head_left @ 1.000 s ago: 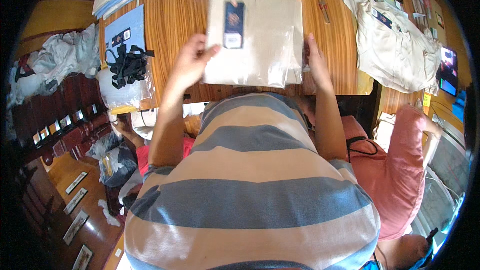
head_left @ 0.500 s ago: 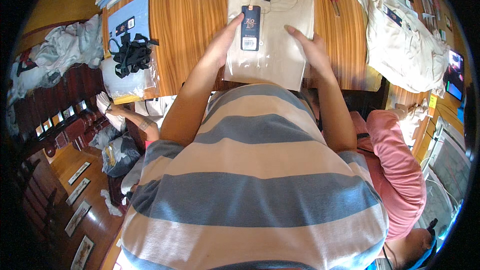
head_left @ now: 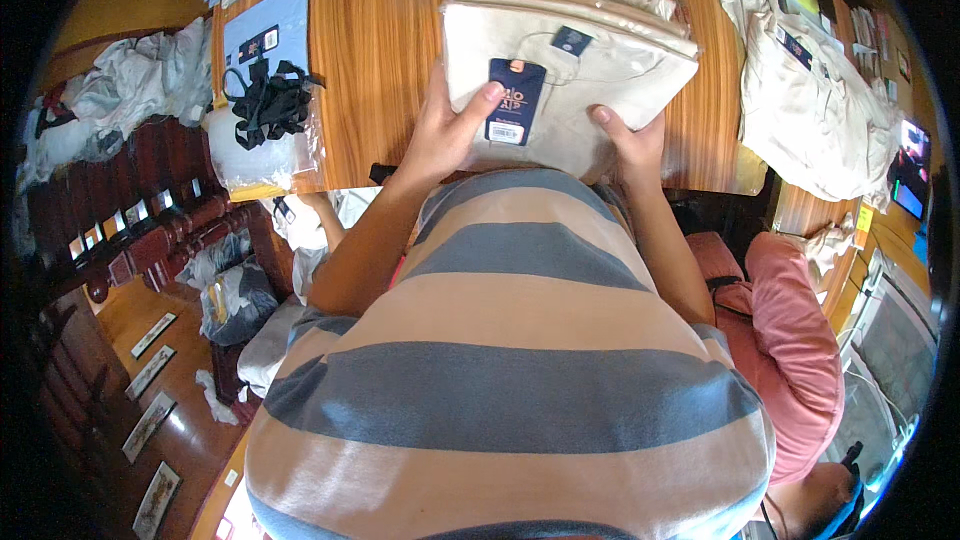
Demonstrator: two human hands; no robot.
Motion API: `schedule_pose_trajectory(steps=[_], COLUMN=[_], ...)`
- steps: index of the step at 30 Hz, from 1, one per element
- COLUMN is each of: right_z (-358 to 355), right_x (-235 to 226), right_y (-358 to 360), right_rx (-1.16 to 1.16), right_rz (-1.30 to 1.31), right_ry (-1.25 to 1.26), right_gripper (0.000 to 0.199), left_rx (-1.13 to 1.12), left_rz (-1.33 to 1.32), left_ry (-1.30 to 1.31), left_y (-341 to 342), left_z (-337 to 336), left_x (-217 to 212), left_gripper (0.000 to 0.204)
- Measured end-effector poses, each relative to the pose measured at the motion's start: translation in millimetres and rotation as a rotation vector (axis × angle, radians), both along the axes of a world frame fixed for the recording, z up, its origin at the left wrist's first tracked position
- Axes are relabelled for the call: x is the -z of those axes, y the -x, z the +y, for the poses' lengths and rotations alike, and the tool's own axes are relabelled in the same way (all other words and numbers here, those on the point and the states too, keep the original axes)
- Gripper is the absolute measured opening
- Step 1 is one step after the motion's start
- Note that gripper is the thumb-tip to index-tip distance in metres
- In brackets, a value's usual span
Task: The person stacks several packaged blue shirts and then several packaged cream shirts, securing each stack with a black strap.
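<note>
A stack of folded cream shirts (head_left: 585, 100) in clear plastic bags is tilted up between my hands, its several layers showing at the far edge. My left hand (head_left: 445, 135) grips the near left side, thumb on top beside a navy hang tag (head_left: 537, 115). My right hand (head_left: 637, 148) is closed round the near right corner, its thumb pressed on the plastic. The fingers of both hands are mostly hidden beneath the stack. A small dark label (head_left: 571, 40) lies at the collar of the top shirt.
Left on the wooden table (head_left: 370, 70) lie a bagged blue shirt (head_left: 285, 20), black straps (head_left: 270, 105) and clear plastic bags (head_left: 235, 160). Loose cream shirts (head_left: 815, 110) drape over the right side. A person's pink sleeve (head_left: 795, 340) is close at right, another person's forearm (head_left: 325, 220) at left.
The shirts have tilted up and turned slightly, so several stacked layers now show. Both hands have shifted toward the stack's near edge. The person's forearm at left has moved.
</note>
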State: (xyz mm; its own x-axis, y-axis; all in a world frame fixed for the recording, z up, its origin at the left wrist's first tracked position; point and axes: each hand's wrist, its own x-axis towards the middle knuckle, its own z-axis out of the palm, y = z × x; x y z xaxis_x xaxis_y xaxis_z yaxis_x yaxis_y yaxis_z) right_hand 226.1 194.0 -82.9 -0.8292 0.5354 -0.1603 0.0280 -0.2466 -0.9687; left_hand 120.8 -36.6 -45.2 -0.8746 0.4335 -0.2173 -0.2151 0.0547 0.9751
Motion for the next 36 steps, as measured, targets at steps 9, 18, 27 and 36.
schedule_pose_trajectory(steps=[9,18,27,36], right_z=[22.0,11.9,17.5,24.0], right_x=[56.3,130.7,29.7,33.3], right_y=[-70.5,-73.3,54.6,40.2], right_rx=[-0.443,-0.189,-0.345,-0.167], right_rz=[0.069,0.184,-0.602,-0.462], right_ry=[0.769,0.079,-0.404,-0.181], right_gripper=[0.076,0.080,0.101,0.081], left_rx=[0.379,0.335,0.036,-0.171], left_rz=[0.009,0.745,-0.090,0.251], left_ry=[0.116,0.214,0.515,0.734], left_y=[-3.8,-18.1,58.6,79.1], left_z=[-50.4,-37.0,6.8,-82.4], left_x=[19.5,77.7,67.4,33.4], left_gripper=[0.103,0.068,0.078,0.056])
